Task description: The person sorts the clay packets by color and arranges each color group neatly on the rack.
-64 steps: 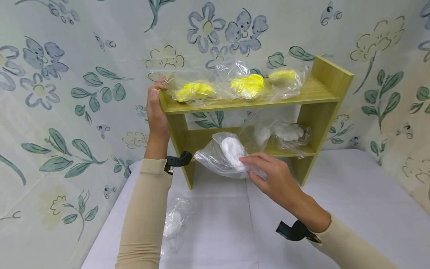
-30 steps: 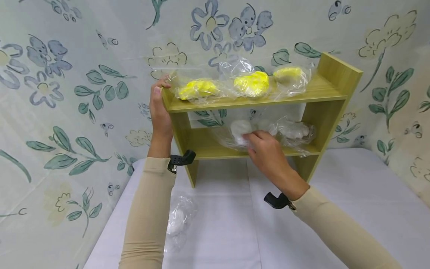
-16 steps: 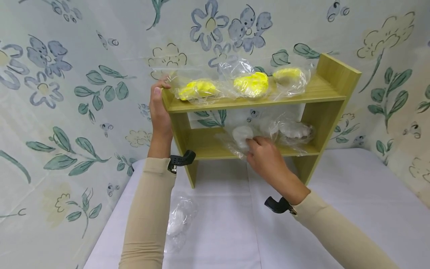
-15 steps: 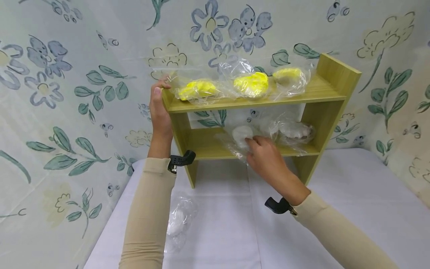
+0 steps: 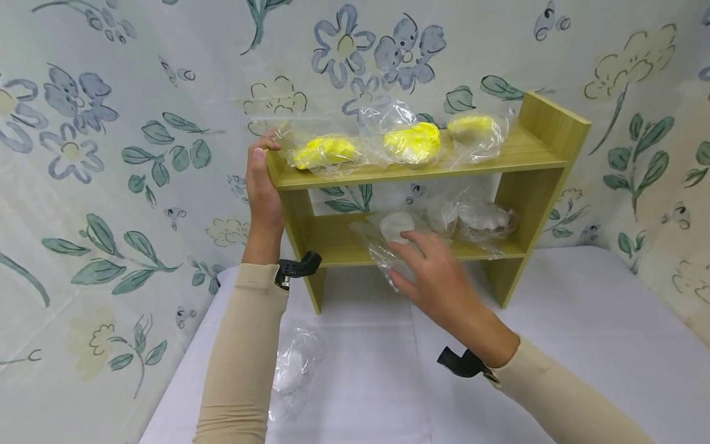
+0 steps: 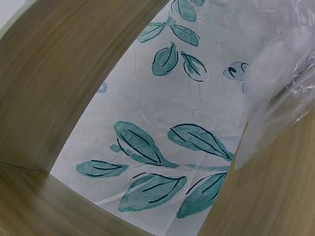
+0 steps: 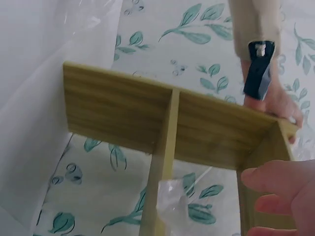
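My left hand (image 5: pixel 263 188) grips the upper left side of a small two-tier wooden shelf (image 5: pixel 421 176), with its fingertips over the edge. My right hand (image 5: pixel 438 271) is in front of the lower tier, its fingers spread. Its index fingertip is at a clear plastic bag with a white lump (image 5: pixel 395 223) inside, lying on that tier; whether they touch is unclear. A loose bag end hangs over the tier's front edge. To the right lie other bagged white lumps (image 5: pixel 485 217). In the right wrist view my thumb and fingers (image 7: pixel 280 177) show apart from the wood.
Bags with yellow lumps sit on the upper tier: a left one (image 5: pixel 324 151), a middle one (image 5: pixel 413 143) and a right one (image 5: pixel 471 128). Another bagged white lump (image 5: pixel 289 370) lies on the white-covered table (image 5: pixel 366 370), near my left forearm. A floral cloth (image 5: pixel 138 246) hangs behind.
My right hand carried the bagged white lump onto the lower tier, then its fingers spread and let it go. My left hand has kept its grip on the shelf.
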`<state>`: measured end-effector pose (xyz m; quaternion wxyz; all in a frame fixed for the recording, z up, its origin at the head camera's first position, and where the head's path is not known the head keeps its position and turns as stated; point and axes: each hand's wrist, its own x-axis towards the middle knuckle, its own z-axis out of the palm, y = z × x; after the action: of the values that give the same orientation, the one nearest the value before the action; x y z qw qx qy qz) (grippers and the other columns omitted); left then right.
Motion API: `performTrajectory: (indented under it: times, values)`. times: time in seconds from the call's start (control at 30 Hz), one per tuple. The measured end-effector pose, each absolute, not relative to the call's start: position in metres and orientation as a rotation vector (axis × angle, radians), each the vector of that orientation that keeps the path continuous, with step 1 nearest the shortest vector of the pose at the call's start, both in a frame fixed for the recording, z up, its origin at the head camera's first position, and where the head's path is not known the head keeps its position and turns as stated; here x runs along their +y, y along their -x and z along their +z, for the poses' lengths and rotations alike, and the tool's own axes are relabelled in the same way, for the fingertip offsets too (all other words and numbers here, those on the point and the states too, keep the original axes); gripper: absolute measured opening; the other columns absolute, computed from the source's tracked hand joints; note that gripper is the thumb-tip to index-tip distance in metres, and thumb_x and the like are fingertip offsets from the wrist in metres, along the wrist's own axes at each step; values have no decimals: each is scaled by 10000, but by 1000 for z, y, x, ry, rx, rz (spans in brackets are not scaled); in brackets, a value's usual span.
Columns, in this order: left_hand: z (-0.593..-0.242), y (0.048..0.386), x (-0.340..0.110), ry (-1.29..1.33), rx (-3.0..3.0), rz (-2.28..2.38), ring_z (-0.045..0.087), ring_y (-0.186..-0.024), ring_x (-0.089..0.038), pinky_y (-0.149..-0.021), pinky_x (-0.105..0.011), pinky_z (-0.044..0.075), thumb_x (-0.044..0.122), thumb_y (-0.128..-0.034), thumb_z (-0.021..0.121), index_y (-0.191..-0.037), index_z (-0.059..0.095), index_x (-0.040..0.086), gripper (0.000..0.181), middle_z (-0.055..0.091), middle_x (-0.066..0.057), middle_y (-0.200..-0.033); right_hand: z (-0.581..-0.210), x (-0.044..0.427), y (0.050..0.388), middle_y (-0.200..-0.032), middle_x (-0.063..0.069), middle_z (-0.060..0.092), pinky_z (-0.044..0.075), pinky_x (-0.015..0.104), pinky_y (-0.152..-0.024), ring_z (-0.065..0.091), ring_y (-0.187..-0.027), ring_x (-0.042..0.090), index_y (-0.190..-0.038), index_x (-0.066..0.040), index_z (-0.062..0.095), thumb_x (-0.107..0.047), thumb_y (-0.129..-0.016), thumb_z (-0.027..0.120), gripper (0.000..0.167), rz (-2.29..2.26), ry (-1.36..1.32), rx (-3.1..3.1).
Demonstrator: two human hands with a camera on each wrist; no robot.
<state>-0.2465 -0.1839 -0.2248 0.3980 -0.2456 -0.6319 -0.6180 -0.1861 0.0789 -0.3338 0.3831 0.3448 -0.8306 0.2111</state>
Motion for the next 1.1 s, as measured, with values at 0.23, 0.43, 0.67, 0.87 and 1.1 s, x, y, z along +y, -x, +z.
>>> performTrajectory:
  times: [0.23, 0.43, 0.67, 0.87, 1.1]
  values:
    - [-224, 248, -185, 636, -1577, -1574, 381, -1317, -154, -1104, -250, 209, 211, -966, 262, -980, 486, 91, 255, 452, -176, -1401, -334, 69, 161, -1223, 156, 589, 479, 458, -907, 565, -1087, 327, -1165, -78, 660, -185, -767, 800, 435, 548, -958, -2053]
    - [-226, 244, -188, 587, -1585, -1610, 364, -1333, -129, -1107, -239, 193, 214, -972, 265, -972, 498, 128, 248, 447, -135, -1422, -345, 54, 145, -1192, 122, 613, 478, 433, -917, 588, -1080, 290, -1124, -78, 676, -138, -771, 773, 371, 615, -1076, -1956]
    - [-229, 245, -187, 612, -1576, -1606, 368, -1330, -148, -1104, -259, 205, 223, -971, 266, -982, 496, 119, 253, 453, -142, -1416, -365, 30, 133, -1151, 54, 622, 505, 367, -867, 602, -1035, 214, -1097, -99, 679, -145, -762, 782, 353, 710, -1156, -1923]
    - [-225, 246, -185, 591, -1585, -1601, 359, -1343, -114, -1111, -229, 170, 211, -975, 256, -976, 507, 130, 264, 455, -126, -1427, -385, 8, 131, -1117, 15, 614, 496, 284, -870, 589, -1020, 174, -1104, -129, 663, -166, -773, 786, 355, 794, -1212, -1958]
    - [-226, 247, -183, 603, -1592, -1569, 356, -1347, -121, -1114, -241, 174, 221, -973, 261, -985, 502, 133, 257, 454, -140, -1428, -409, -13, 134, -1168, -11, 591, 455, 230, -944, 543, -1111, 127, -1189, -135, 643, -263, -830, 754, 397, 944, -1254, -2122]
